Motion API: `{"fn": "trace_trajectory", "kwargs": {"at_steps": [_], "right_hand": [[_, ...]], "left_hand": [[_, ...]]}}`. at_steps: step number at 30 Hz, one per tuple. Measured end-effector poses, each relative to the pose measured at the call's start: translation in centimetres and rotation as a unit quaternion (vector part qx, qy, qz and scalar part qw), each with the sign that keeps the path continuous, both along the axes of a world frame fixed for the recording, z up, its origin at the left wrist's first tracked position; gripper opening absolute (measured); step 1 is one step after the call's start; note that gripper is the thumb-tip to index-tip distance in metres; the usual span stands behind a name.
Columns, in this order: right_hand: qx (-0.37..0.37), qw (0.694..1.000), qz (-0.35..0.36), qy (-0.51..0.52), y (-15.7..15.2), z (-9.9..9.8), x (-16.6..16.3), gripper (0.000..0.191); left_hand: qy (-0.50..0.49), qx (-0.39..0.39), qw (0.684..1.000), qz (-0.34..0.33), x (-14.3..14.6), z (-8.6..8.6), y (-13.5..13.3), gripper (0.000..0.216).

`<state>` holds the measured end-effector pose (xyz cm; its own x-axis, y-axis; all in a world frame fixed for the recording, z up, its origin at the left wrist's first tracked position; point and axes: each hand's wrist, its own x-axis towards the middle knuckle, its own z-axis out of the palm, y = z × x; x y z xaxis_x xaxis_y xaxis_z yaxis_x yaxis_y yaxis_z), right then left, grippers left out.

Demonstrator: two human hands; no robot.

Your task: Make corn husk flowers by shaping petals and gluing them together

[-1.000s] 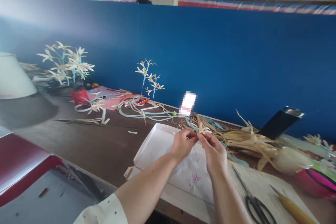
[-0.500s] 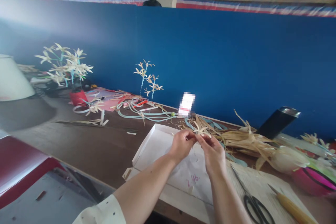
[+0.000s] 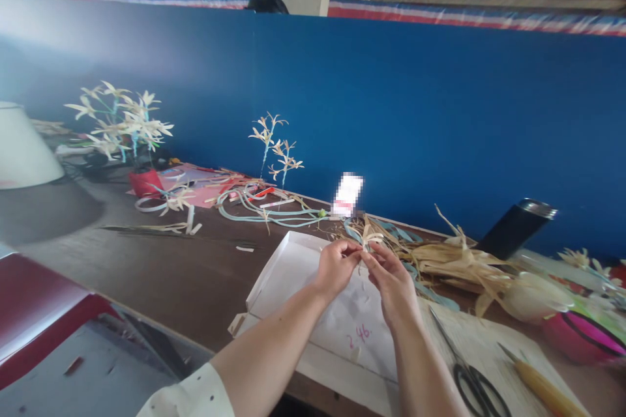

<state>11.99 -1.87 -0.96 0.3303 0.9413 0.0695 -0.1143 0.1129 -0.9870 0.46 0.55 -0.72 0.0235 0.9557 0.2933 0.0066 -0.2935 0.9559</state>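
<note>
My left hand (image 3: 334,268) and my right hand (image 3: 390,280) meet above a shallow white cardboard tray (image 3: 283,269). Both pinch a small straw flower (image 3: 370,238) made of pale husk strips, its petals sticking up between the fingertips. The fingers of both hands are closed on it. A pile of dried corn husk (image 3: 454,260) lies just beyond my right hand.
Black scissors (image 3: 469,374) and a yellow-handled tool (image 3: 542,386) lie on a mat at the right. A black tumbler (image 3: 514,227), finished straw flower sprigs (image 3: 274,143) (image 3: 122,118), coiled pale-blue wire (image 3: 254,208) and a red pot (image 3: 145,180) sit along the blue partition. A white lampshade (image 3: 22,150) stands far left.
My hands have drawn slightly closer together and shifted a little left, still working the straw flower. The view barely moved.
</note>
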Motion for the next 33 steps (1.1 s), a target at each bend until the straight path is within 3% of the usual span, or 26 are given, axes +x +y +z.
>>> {"fn": "trace_trajectory", "kwargs": {"at_steps": [4, 14, 33], "right_hand": [[-0.023, 0.999, -0.034, 0.025, -0.3, 0.4, -0.1, 0.041], [-0.006, 0.997, -0.033, 0.077, -0.2, 0.2, 0.1, 0.035], [0.015, 0.995, -0.009, 0.099, 0.4, -0.7, 0.7, 0.038]], "left_hand": [[-0.004, 0.003, 1.000, -0.019, 0.0, 0.1, -0.2, 0.017], [0.021, 0.032, 0.998, -0.051, 0.1, -0.1, -0.4, 0.020], [0.074, 0.093, 0.990, -0.071, 0.0, 0.1, -0.7, 0.023]]}}
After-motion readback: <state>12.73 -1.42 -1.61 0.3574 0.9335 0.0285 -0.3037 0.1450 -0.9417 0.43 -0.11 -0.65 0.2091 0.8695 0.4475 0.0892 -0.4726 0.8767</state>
